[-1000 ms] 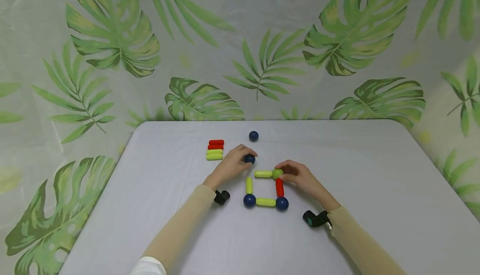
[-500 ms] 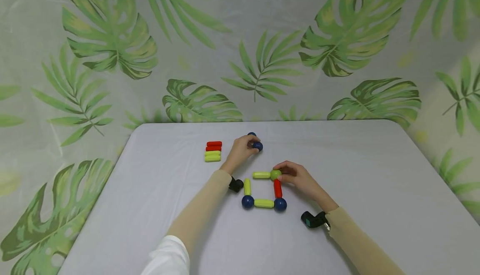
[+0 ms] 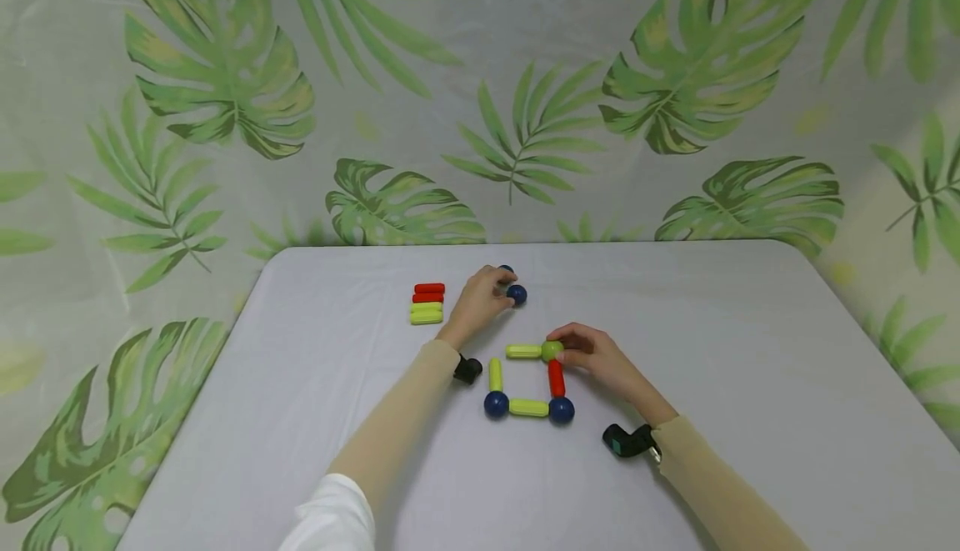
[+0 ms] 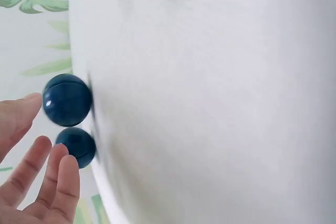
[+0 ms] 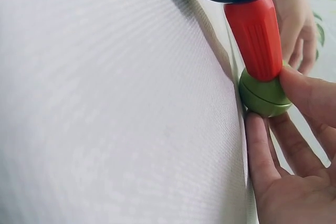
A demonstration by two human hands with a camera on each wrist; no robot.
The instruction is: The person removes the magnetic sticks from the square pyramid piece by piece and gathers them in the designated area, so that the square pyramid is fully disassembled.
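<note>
- Head view: my right hand (image 3: 603, 359) pinches a green ball (image 3: 552, 351) between thumb and fingers, at the far right corner of a figure of rods and balls.
- My left hand (image 3: 474, 308) has its fingers parted and loosely bent at a nearer blue ball (image 3: 517, 294) and a farther blue ball (image 4: 83, 144); I can't tell whether my thumb touches the nearer one.
- From the green ball, a red rod (image 3: 557, 378) runs toward me to the right corner ball (image 3: 561, 410), dark blue.
- Left of that, the front rod (image 3: 528, 408), yellow-green, reaches the left corner ball (image 3: 496, 404), also dark blue.
- Off it, the side rod (image 3: 496, 374) points away from me, its far end apart from the top rod (image 3: 523, 352), which meets the green ball.
- Beyond my left wrist, two red sticks (image 3: 429, 288) and two yellow-green sticks (image 3: 426, 318) lie side by side on the white-covered table (image 3: 675, 326).
- My right wrist camera (image 3: 630, 441) bears a teal patch, too small to read.
</note>
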